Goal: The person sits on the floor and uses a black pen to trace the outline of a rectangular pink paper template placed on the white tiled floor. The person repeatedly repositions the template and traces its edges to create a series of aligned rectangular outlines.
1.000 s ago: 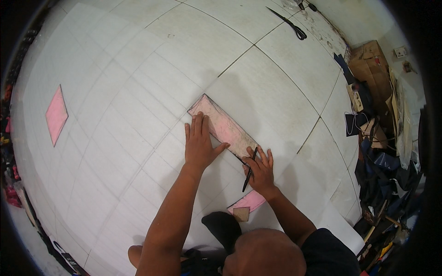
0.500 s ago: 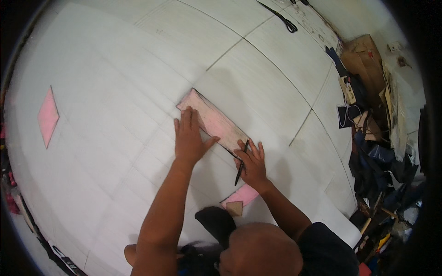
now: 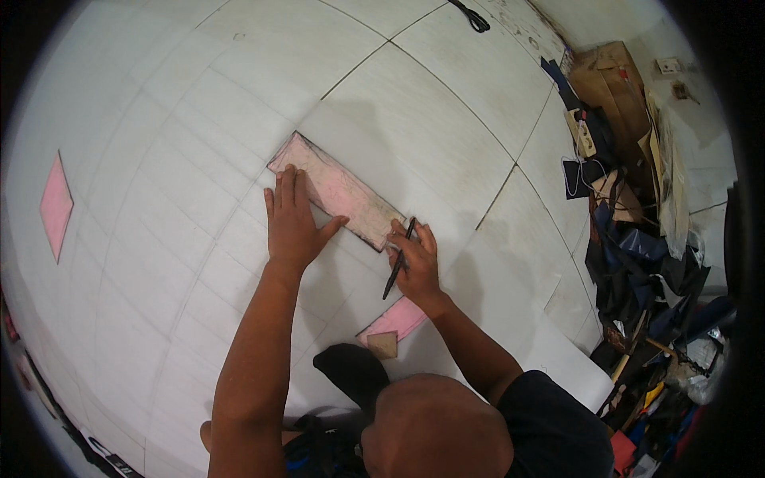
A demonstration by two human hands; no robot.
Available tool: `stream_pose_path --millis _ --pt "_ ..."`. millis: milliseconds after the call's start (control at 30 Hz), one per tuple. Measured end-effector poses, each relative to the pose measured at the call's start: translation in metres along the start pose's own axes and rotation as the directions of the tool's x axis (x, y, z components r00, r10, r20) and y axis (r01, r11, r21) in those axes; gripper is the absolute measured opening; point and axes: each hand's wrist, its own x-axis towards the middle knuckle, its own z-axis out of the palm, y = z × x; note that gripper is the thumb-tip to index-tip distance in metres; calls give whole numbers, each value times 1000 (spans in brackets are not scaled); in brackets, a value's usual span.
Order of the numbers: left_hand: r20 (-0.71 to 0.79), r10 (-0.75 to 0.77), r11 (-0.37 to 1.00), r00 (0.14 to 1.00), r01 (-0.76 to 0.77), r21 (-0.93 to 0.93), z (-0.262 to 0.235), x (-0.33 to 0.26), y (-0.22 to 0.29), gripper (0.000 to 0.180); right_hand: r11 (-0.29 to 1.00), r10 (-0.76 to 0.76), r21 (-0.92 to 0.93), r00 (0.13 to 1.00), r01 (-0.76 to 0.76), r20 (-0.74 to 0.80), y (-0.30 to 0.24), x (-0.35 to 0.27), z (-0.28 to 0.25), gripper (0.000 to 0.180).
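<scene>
A long pink rectangular template (image 3: 339,187) with dark, smudged edges lies slantwise on a large white sheet (image 3: 199,319) marked with faint ruled lines. My left hand (image 3: 293,223) rests flat over its left end and near long edge, fingers stretched out and thumb apart. At the template's lower right end, my right hand (image 3: 416,263) holds a black pen (image 3: 398,259) between its fingers, some fingertips close to the template's corner. Below that hand lies a second pink strip (image 3: 394,320), partly hidden by my right wrist. A small brown square piece (image 3: 382,344) overlaps its lower end.
A pink diamond-shaped piece (image 3: 56,207) lies far left. Black scissors (image 3: 472,16) rest on the tiled floor at the top. Along the right wall are a cardboard box (image 3: 610,88), a power strip (image 3: 584,135) and heaped dark scraps (image 3: 637,263). My dark-covered foot (image 3: 351,368) is near the strip.
The whole view has shifted, so things sit further left and higher. My right hand has drawn slightly away from the template's end with the pen. My left hand stays on the template.
</scene>
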Motion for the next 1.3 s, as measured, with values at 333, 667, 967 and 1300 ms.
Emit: stream_pose_path --millis 333,667,967,1300 --pt "129 -66 997 989 60 50 -17 6 15 111 1000 -9 -22 1000 9 18 4 -3 3 29" --pt "223 -139 985 965 111 136 -25 13 31 123 997 -29 -67 999 30 21 1 0 0 29" --pt "232 -146 989 962 138 49 -21 11 26 126 996 -42 -80 999 43 14 4 -1 3 30" --pt "187 -134 981 973 104 163 -11 10 27 128 988 89 130 996 -86 -11 15 46 -19 30"
